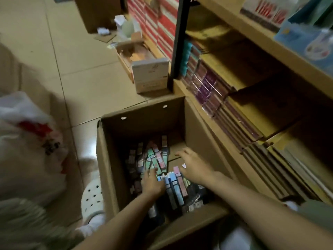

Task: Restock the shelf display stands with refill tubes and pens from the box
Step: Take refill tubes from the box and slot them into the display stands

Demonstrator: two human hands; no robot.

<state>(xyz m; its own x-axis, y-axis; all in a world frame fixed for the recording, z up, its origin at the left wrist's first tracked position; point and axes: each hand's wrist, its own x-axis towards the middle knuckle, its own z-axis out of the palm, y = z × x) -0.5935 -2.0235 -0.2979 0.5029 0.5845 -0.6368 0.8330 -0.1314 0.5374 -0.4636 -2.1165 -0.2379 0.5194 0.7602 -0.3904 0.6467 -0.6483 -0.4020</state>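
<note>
Both hands reach into the box [108, 152]. The left hand [152, 184] rests on the tubes [156, 159], fingers hidden, so its grip cannot be told. The right hand [193, 166] hovers open, fingers spread, just right of them.

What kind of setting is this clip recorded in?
Most likely a stationery shop aisle. Wooden shelves carry stacked shrink-wrapped notebooks, an open cardboard box of slim packaged tubes sits on the tiled floor, and further cartons stand beyond it.

Packs [158, 159] lie in the box [108, 159], left of the shelf [203, 112].
</note>
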